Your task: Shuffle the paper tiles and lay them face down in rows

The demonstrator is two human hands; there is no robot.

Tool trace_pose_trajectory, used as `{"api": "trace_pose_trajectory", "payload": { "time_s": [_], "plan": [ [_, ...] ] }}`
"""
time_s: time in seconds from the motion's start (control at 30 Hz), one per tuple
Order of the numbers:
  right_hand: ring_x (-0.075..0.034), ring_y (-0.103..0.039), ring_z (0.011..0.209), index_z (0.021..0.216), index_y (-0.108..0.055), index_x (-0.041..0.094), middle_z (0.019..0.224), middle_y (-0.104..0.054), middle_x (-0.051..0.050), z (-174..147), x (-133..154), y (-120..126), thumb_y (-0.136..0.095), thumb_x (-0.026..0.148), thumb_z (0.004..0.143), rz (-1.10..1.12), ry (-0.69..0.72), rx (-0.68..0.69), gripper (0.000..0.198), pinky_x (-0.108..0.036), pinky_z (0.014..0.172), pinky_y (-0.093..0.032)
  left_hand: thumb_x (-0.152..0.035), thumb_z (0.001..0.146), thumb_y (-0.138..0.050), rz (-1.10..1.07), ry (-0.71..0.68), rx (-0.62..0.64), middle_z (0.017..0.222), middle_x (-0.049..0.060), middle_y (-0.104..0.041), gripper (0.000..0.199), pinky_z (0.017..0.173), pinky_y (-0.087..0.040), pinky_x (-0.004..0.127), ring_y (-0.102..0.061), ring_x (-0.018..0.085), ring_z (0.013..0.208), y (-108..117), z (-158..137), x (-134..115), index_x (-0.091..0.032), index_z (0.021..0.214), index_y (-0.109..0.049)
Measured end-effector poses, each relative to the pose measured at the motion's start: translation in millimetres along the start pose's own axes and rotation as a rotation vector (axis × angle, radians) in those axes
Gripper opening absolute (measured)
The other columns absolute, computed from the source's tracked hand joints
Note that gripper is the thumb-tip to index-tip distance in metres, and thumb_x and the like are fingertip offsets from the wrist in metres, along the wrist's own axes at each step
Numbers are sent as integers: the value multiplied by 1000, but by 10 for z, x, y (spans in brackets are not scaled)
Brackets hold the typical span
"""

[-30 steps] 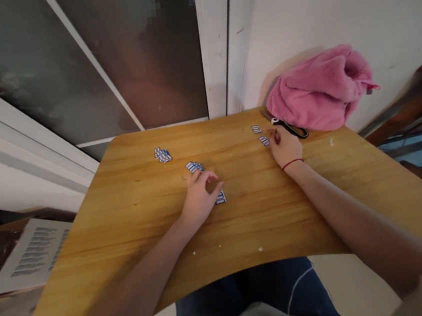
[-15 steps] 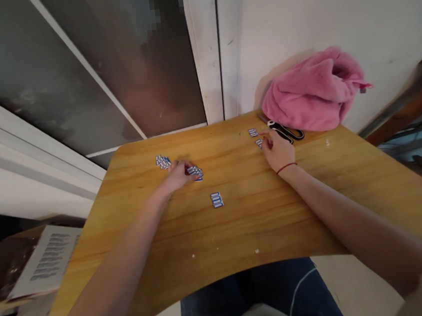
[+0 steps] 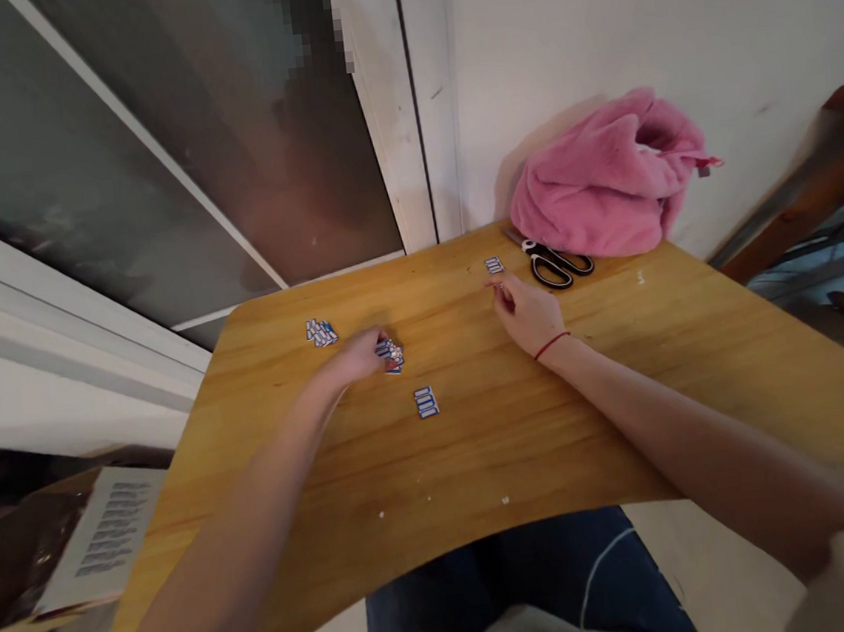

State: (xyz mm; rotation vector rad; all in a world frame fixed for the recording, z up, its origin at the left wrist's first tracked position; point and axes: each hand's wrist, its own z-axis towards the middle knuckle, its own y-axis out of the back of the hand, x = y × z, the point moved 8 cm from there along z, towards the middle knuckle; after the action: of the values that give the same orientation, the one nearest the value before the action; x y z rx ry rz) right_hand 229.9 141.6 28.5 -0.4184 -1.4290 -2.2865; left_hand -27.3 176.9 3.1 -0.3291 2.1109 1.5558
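Labels, white with blue borders, are found on the desk in separate lots: a loose left-hand pile, a middle pile, a flat strip nearer the front edge, and a small far strip. Left hand: bent inward, with its fingertips set against the middle pile, which is partly covered by them; whether any label is gripped cannot be told. Right hand: fingers curled, thumb and forefinger brought close together just in front of the far strip; what lies at the tips is too small to be made out. A red cord is worn on the right wrist. Scissors, dark-handled with pale trim, are laid just beyond the right hand, beside a pink plush bag by which the far right corner is occupied. Surface: yellowish wood grain, marked near the front by white scraps. Room: the desk is backed by a white wall and a dark-paned door; a printed carton is seen at left, brown wooden furniture at right.
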Motion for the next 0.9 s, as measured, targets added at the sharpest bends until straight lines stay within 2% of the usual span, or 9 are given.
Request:
{"api": "trace_pose_trajectory", "payload": {
  "time_s": [0.23, 0.4, 0.5, 0.6, 0.63, 0.7, 0.8, 0.9],
  "plan": [
    [-18, -62, 81, 111, -63, 17, 101, -68, -8, -152, 358, -106, -41, 20, 91, 38, 162, 110, 31, -30, 74, -40, -14, 56, -67, -125, -41, -64, 63, -6, -50, 24, 59, -36, 23, -51, 12, 63, 10, -99, -85, -19, 66, -46],
    [-14, -55, 66, 117, -62, 19, 76, -62, -2, -353, 566, -430, -53, 42, 89, 281, 114, 370, 36, -25, 60, -36, -29, 62, -70, -681, -59, -99, 68, -6, -56, 33, 43, -33, 19, -44, 7, 47, -245, -207, -205, -19, 86, -51],
    [-11, -51, 62, 112, -64, 19, 70, -59, 1, -386, 623, -566, -57, 39, 88, 439, 123, 421, 32, -22, 58, -35, -38, 62, -74, -821, -125, -69, 62, -5, -56, 37, 42, -37, 19, -49, 9, 48, -430, -228, -316, -18, 84, -52],
    [-10, -50, 61, 98, -67, 15, 69, -60, 0, -336, 588, -566, -53, 29, 91, 481, 139, 380, 20, -21, 60, -37, -40, 67, -73, -784, -190, -35, 63, -3, -58, 34, 45, -42, 20, -54, 11, 52, -527, -241, -389, -19, 81, -51],
    [-10, -52, 63, 96, -67, 15, 72, -62, -1, -319, 573, -547, -53, 27, 91, 455, 152, 366, 19, -21, 61, -37, -39, 71, -70, -736, -217, -59, 66, -2, -58, 29, 47, -42, 21, -54, 11, 53, -516, -252, -400, -19, 83, -52],
    [-12, -58, 73, 99, -67, 16, 85, -67, -4, -304, 575, -490, -52, 24, 92, 345, 220, 338, 19, -22, 65, -39, -32, 77, -65, -578, -305, -188, 72, -1, -56, 17, 52, -42, 21, -52, 10, 58, -420, -302, -432, -19, 83, -57],
    [-14, -62, 85, 105, -68, 19, 100, -69, -5, -327, 631, -415, -50, 24, 93, 146, 352, 293, 22, -23, 66, -39, -21, 78, -64, -333, -406, -396, 72, -2, -47, 4, 58, -38, 21, -45, 10, 62, -278, -409, -484, -19, 80, -62],
    [-14, -62, 82, 104, -69, 20, 97, -68, -4, -349, 672, -388, -49, 27, 94, 66, 401, 267, 23, -23, 62, -38, -20, 78, -64, -298, -358, -346, 60, -6, -37, 4, 54, -30, 21, -38, 9, 56, -324, -386, -459, -19, 78, -60]
  ]
}}
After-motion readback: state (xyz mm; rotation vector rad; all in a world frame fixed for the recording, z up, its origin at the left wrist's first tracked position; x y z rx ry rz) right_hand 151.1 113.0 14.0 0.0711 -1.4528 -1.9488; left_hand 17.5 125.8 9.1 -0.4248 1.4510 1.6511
